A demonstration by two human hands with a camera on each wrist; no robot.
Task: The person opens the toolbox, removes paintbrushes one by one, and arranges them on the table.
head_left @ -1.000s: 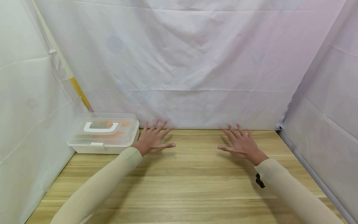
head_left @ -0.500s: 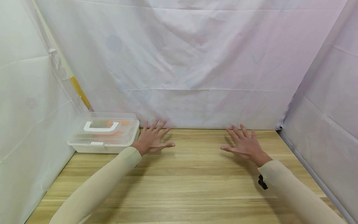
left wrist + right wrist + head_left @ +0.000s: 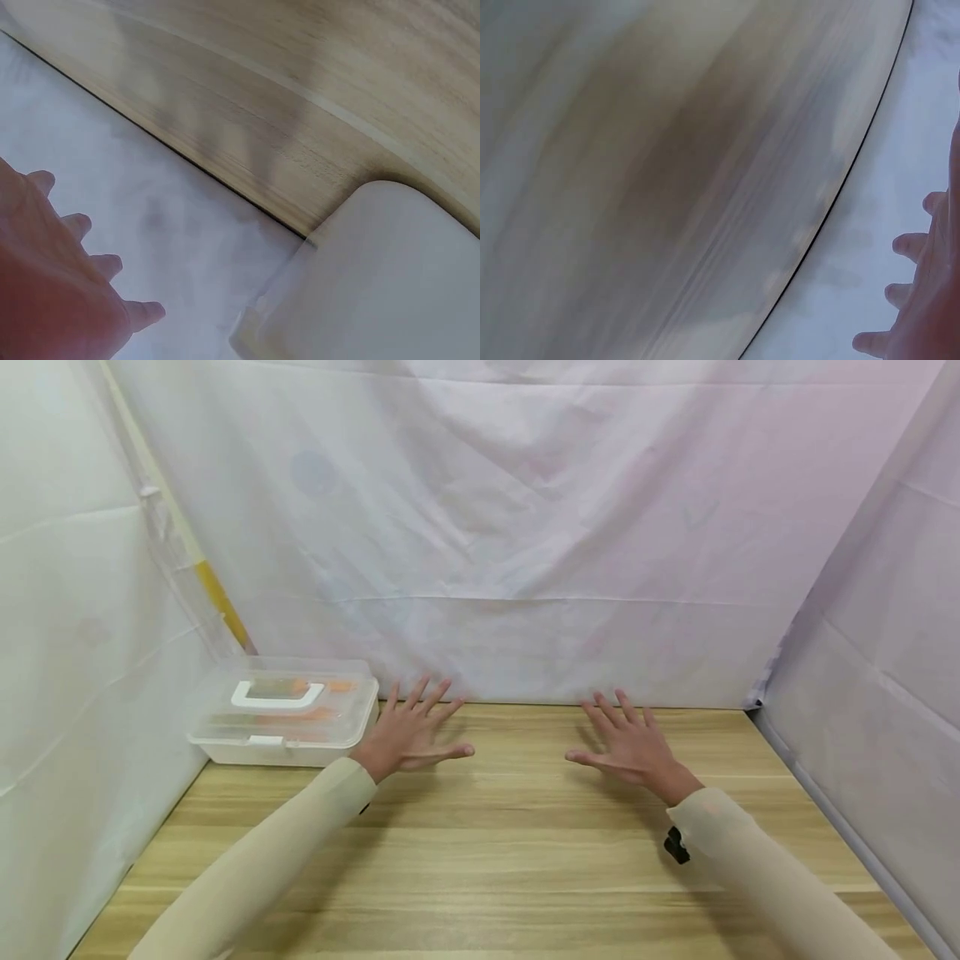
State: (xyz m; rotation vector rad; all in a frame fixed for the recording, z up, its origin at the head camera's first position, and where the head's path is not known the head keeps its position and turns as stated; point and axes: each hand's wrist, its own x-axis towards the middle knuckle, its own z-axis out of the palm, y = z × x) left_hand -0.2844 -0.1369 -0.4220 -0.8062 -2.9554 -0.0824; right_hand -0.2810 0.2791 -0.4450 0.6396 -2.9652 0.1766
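My left hand (image 3: 408, 735) hovers over the far part of the wooden table (image 3: 465, 868), fingers spread and palm down, holding nothing. Just left of it stands a clear-lidded plastic box (image 3: 225, 750) with a white handle (image 3: 277, 702) and a white front latch; orange and greenish things show through its lid. In the left wrist view the box's pale side (image 3: 390, 277) lies close to that hand. My right hand (image 3: 633, 747), its fingers also spread and holding nothing, is over the table right of centre. The right wrist view catches its fingertips (image 3: 909, 246) against the pale cloth.
White cloth sheets enclose the table: one at the back (image 3: 510, 527), one on the left (image 3: 82, 635) and one on the right (image 3: 892, 643). A pole with a yellow section (image 3: 221, 606) runs down the back left corner. Something small and black (image 3: 677, 845) shows under the right sleeve.
My right hand shifts slightly right, then back left, now a little closer to the left hand. The left hand stays nearly still. The head view has shifted slightly; the box stays put.
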